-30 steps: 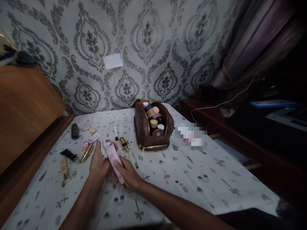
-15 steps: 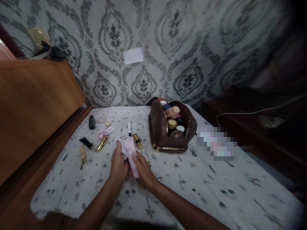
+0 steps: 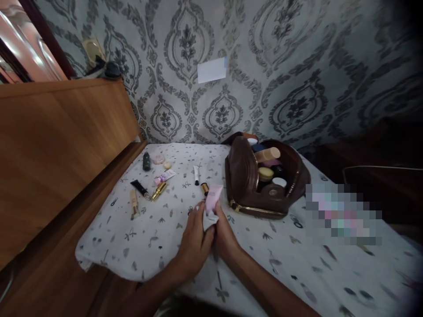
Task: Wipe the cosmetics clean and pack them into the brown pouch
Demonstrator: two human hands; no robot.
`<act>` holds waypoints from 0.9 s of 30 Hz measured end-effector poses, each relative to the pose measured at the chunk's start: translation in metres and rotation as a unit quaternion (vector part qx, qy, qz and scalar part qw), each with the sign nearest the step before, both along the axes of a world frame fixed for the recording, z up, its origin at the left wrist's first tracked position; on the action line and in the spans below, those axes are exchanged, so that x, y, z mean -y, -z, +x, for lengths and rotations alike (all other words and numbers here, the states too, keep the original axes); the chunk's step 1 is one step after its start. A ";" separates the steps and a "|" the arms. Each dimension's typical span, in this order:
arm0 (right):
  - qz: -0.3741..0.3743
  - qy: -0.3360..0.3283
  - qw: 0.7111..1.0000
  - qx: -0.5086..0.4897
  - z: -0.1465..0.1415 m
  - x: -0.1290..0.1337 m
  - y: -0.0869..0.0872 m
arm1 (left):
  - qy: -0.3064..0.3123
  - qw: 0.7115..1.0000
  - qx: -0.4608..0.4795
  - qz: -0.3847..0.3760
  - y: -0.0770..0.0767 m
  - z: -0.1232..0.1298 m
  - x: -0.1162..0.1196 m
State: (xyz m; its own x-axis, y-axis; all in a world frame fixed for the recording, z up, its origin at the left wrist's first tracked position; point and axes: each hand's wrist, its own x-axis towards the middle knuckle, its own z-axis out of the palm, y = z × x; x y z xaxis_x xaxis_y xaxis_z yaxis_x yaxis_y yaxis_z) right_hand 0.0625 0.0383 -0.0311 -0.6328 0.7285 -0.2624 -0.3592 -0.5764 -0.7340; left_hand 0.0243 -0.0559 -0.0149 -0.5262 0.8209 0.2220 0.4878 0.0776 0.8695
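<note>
Both of my hands meet over the near middle of the cloth-covered table. My right hand (image 3: 226,237) is closed on a pink squeeze tube (image 3: 214,197), whose upper end points away from me. With my left hand (image 3: 194,240) I press a white wipe (image 3: 209,221) around the tube's lower part; the tube's bottom end is hidden by my fingers. Just beyond the tube lies a gold and black lipstick (image 3: 205,188), partly covered. A small white tube (image 3: 196,175) with a black cap rests farther back.
An unzipped brown makeup bag (image 3: 243,169) full of jars and bottles stands right of my hands. Left lie a gold lipstick tube (image 3: 159,191), black tube (image 3: 140,189), beige tube (image 3: 134,203), purple-white tube (image 3: 164,177) and dark green bottle (image 3: 146,161). A wooden panel (image 3: 66,149) borders the left.
My left hand has brought the white wipe from beside the pink tube to around its lower part. The view has turned left, so the bag and cosmetics appear farther right.
</note>
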 end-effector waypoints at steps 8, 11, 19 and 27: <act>0.000 -0.066 0.997 -0.051 0.003 0.003 -0.017 | 0.017 1.000 0.012 0.019 -0.008 -0.020 0.013; 0.036 -0.061 0.997 -0.042 0.009 0.002 -0.028 | 0.000 0.993 0.106 0.046 -0.027 -0.028 0.021; 0.090 -0.053 0.990 -0.098 0.025 -0.015 -0.049 | 0.015 0.956 0.293 0.000 -0.044 -0.036 0.029; 0.294 -0.063 0.953 0.027 0.105 -0.047 -0.068 | -0.119 0.959 0.254 -0.029 -0.046 -0.022 -0.004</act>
